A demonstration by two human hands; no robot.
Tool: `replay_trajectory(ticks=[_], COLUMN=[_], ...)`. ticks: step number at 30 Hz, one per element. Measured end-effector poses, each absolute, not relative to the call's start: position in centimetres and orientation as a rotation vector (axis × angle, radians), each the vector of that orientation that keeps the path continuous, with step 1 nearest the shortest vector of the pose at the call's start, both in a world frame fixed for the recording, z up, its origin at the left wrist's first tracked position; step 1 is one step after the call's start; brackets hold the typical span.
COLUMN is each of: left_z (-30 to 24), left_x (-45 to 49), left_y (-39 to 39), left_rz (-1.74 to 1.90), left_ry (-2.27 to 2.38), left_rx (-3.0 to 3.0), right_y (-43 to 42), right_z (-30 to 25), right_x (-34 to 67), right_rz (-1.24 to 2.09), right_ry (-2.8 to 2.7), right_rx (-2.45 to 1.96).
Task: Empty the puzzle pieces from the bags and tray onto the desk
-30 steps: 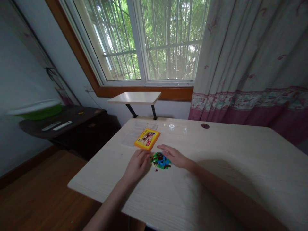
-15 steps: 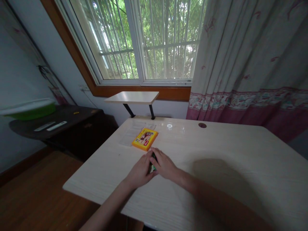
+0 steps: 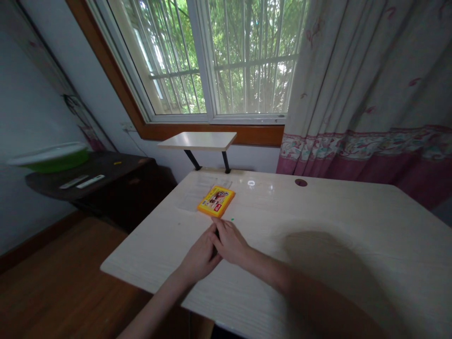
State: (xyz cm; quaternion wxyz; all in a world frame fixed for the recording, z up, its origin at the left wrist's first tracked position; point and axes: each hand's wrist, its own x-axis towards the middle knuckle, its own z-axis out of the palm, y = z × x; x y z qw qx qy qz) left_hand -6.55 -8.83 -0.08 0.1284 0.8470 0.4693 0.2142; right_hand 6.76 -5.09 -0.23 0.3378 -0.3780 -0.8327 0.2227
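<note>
My left hand [image 3: 200, 258] and my right hand [image 3: 229, 242] meet above the near part of the table, just in front of a flat yellow box [image 3: 216, 201]. Both are closed, fingers curled together around something small. A dark bit shows between them, but what they hold is mostly hidden; a moment ago green showed there. On the table beyond my right hand lies a tiny green piece [image 3: 232, 219]. The yellow box has a printed picture on its top.
A clear plastic sheet or tray [image 3: 187, 195] lies partly beneath the yellow box. Behind it, a small raised shelf [image 3: 197, 140] stands at the table's back edge. A dark side table [image 3: 116, 176] at left bears a green basin [image 3: 60, 161] and two flat white-grey strips.
Both hands have shifted slightly left together, and the green thing between them is now covered. A tiny green piece now shows on the table. The camera view has moved slightly.
</note>
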Motion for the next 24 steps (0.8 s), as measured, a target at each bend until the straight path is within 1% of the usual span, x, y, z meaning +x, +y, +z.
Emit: replay_trajectory(ticks=[6, 11, 16, 24], left_z=[-0.9, -1.0, -1.0, -1.0], left_x=[-7.1, -6.6, -6.2, -5.7], left_y=[-9.0, -8.5, -8.1, -7.8], left_rz=[0.645, 0.640, 0.611, 0.693], left_ry=[1.479, 1.542, 1.507, 1.443], left_rx=[2.458, 2.444, 2.494, 2.501], right_y=[-2.9, -2.1, -3.5, -3.5], right_z=[-0.3, -1.3, -1.7, -2.2], right_x=[9.6, 11.2, 11.1, 11.1], right_rz=[0.553, 0.571, 0.699, 0.863], right_ry=[-2.046, -2.155, -2.237, -2.189], right_rx=[-1.079, -1.101, -0.993, -0.897])
